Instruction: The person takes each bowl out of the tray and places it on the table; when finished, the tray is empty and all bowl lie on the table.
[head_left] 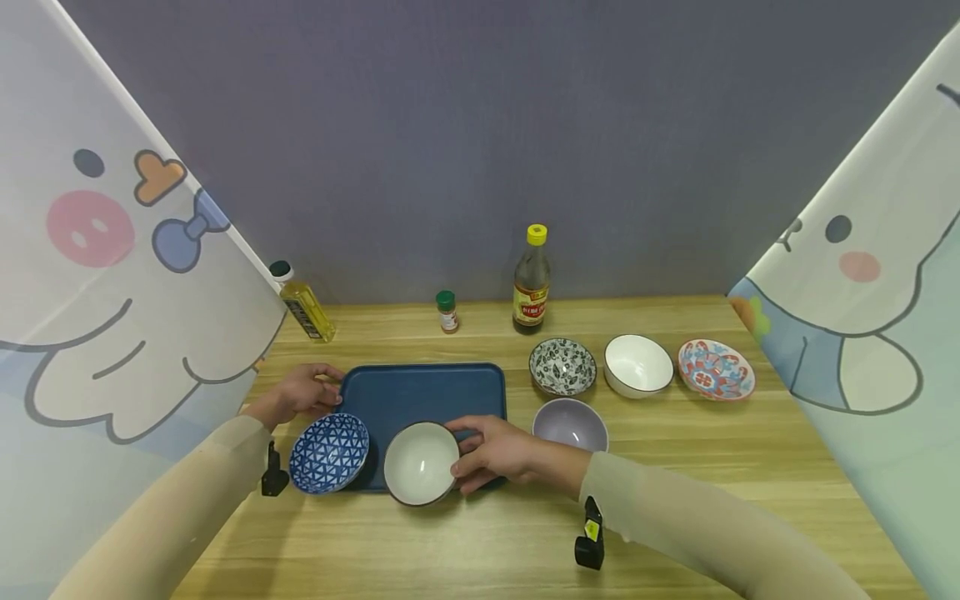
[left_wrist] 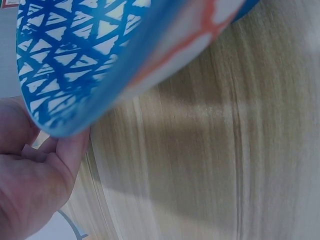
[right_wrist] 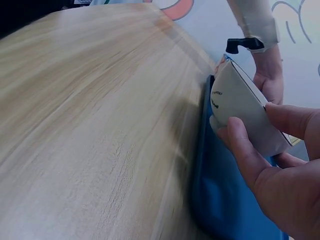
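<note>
the right hand's far fingers are partly hidden behind the white bowl (head_left: 422, 463); the left wrist view crops the blue-patterned bowl (head_left: 328, 452), whose near rim is blurred. the left hand (head_left: 306, 390) lies at the far left corner of the tray (head_left: 420, 387), its fingers bent and partly masked by that bowl's rim; whether they grip bowl or tray cannot be told. the right forearm covers the near edge of the lavender bowl (head_left: 570, 423). the bottle label (head_left: 531, 303) is too small to read.

the white bowl is smooth, glossy and dark-rimmed; the blue-patterned bowl bears triangles inside and orange-red lines on a white exterior. the tray is a dark blue, round-cornered rectangle on the wood-grained desk (head_left: 712, 450).

the right hand (head_left: 487, 454) reaches in from the right, fingers pinching the white bowl's wall, which is tilted over the tray's near edge.
</note>
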